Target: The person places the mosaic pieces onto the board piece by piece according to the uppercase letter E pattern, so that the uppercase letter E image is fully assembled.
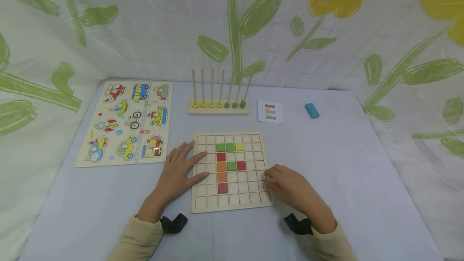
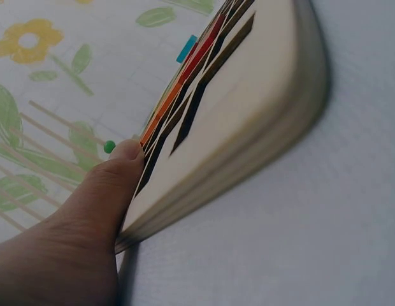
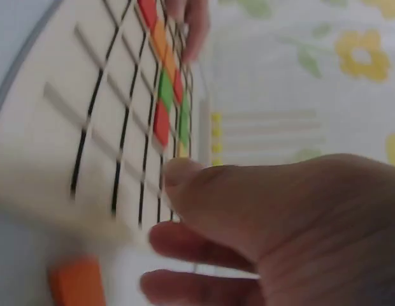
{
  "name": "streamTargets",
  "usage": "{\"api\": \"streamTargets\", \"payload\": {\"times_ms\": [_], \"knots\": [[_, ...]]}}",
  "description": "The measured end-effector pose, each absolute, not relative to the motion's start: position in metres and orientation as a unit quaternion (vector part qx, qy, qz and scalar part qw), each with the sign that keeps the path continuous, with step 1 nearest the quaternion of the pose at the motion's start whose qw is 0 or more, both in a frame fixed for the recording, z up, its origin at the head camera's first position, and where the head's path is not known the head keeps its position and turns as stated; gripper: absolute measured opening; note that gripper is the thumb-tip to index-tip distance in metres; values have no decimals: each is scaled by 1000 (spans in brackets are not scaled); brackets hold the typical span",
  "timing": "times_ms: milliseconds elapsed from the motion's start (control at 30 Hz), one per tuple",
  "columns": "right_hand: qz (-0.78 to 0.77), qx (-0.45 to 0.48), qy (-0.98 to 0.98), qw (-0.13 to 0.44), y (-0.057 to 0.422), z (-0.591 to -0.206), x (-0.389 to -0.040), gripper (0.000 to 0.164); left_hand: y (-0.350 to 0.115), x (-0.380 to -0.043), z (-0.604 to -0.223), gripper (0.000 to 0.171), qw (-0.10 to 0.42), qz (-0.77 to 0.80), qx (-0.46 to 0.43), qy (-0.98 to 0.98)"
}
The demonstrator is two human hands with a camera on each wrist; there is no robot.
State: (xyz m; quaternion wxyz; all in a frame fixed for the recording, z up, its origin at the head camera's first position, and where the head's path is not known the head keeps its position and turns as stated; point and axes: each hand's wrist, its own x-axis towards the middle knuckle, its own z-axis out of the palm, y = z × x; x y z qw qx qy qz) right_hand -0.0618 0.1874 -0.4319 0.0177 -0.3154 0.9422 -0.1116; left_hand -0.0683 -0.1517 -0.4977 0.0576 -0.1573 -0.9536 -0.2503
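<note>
A wooden grid board [image 1: 250,198] lies in front of me with several coloured square tiles in its cells, among them a yellow tile [image 1: 239,146], a green tile [image 1: 231,166] and an orange tile [image 1: 222,177]. My left hand [image 1: 177,169] rests spread along the board's left side, its thumb and index finger reaching onto the outer cells. At the right edge is my right hand [image 1: 291,184], fingers loosely bent. In the right wrist view its thumb [image 3: 185,173] overlaps the board, with a gap to the fingers and nothing visible between them. An orange block [image 3: 79,280] lies beside the board.
A vehicle puzzle board [image 1: 125,126] lies on the left. Behind the grid board stands a peg rack [image 1: 217,110] with yellow and green beads. To its right are a printed pattern card [image 1: 270,112] and a blue block [image 1: 312,110]. A flowered curtain [image 1: 156,31] borders the table.
</note>
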Motion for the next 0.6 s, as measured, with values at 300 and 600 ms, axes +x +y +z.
{"api": "streamTargets", "payload": {"times_ms": [300,600], "knots": [[-95,-188,971,112,235,-432,-49,38,-152,-68,-497,64,57,-248,-159,-954],[-111,-173,969,139,239,-435,-45,37,-152,-67,-497,64,62,-248,-162,-953]]}}
